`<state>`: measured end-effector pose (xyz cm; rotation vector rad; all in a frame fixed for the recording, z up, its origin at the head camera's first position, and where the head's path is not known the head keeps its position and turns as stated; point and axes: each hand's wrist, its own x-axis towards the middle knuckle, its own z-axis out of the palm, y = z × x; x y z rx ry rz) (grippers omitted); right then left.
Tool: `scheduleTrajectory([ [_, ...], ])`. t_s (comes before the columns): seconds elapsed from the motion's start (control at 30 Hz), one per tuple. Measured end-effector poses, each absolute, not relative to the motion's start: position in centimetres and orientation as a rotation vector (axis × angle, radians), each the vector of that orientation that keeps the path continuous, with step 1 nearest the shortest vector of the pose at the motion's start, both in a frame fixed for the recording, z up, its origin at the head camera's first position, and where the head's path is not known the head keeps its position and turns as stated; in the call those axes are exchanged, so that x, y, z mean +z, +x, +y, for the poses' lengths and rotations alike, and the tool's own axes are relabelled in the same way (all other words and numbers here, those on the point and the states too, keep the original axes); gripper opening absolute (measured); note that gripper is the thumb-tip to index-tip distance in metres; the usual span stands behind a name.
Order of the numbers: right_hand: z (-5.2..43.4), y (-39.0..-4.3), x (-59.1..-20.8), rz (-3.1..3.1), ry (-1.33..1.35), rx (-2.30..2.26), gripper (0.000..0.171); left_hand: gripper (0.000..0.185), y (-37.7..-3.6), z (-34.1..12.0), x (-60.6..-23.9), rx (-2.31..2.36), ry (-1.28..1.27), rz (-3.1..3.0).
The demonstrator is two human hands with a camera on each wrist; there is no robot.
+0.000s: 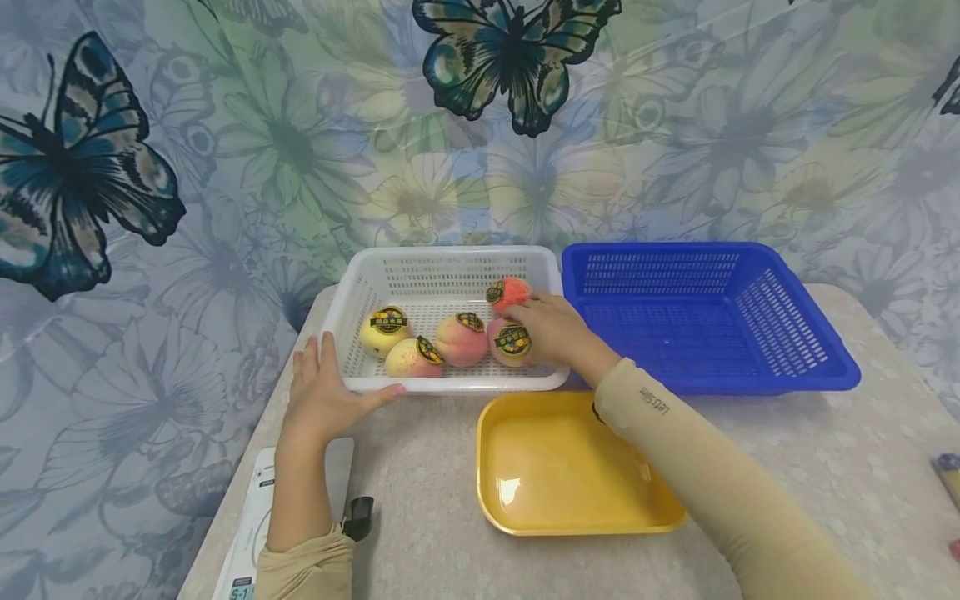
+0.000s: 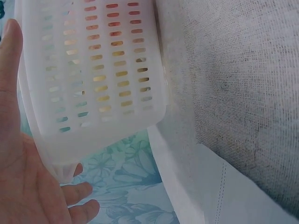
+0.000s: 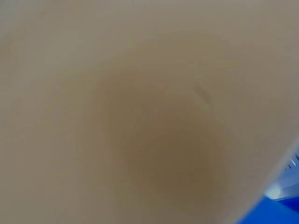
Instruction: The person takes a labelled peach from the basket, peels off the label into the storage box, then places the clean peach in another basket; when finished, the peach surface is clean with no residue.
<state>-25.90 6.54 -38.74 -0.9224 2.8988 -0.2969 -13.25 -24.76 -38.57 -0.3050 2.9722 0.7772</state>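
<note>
I see my left hand [image 1: 324,398] lying flat with straight fingers against the near left corner of the white basket [image 1: 390,265] on the tabletop [image 1: 420,500]. My right hand [image 1: 551,329] reaches into the basket, fingers curled round a red peach [image 1: 510,292] at its back right; 4 more peaches lie beside it.

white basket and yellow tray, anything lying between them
Nothing: in the head view only bare table shows between the white basket and the yellow tray; the right forearm crosses above it.
</note>
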Motion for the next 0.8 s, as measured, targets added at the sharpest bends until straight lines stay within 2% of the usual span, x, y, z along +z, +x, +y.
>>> scheduleTrajectory([
  [0.23, 6.69, -25.95, -38.97, 2.884, -0.927, -0.271, 0.078, 0.142, -13.27, -24.78, -38.66, 0.776, -0.308, 2.979],
  [0.8, 6.55, -25.93, -39.03, 2.868, -0.938, -0.341, 0.068, 0.141, -13.28, -24.64, -38.56, 0.808, -0.305, 2.978],
])
